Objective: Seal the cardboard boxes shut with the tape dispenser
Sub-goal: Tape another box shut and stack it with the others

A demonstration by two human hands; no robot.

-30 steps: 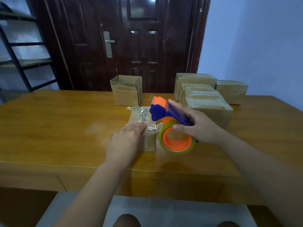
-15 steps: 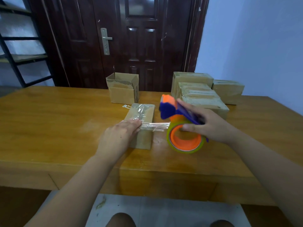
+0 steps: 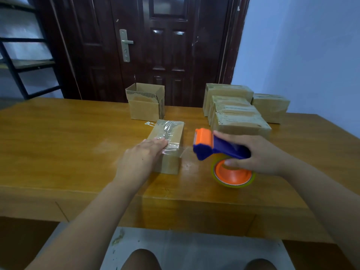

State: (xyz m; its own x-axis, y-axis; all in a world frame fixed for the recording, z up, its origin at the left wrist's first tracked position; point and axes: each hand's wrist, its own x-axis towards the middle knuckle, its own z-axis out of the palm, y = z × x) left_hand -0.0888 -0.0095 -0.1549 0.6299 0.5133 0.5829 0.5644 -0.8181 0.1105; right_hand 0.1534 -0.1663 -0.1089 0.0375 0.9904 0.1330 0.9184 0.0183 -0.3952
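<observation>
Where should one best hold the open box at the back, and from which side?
Probably the left wall, below the flaps, coming from the left with the left hand: that side of the open box is free, its upright flaps look bendable, and the taped box stands close in front.

Wooden table (image 3: pixel 58 143) with a taped box (image 3: pixel 172 164), an open box (image 3: pixel 144 112) behind, sealed boxes (image 3: pixel 239 121) at the right.

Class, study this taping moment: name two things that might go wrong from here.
The tape across the box lies wrinkled by the left hand, so the seal may lift. A loose tape end lies on the table beyond the box; moving the box may tear it.
</observation>
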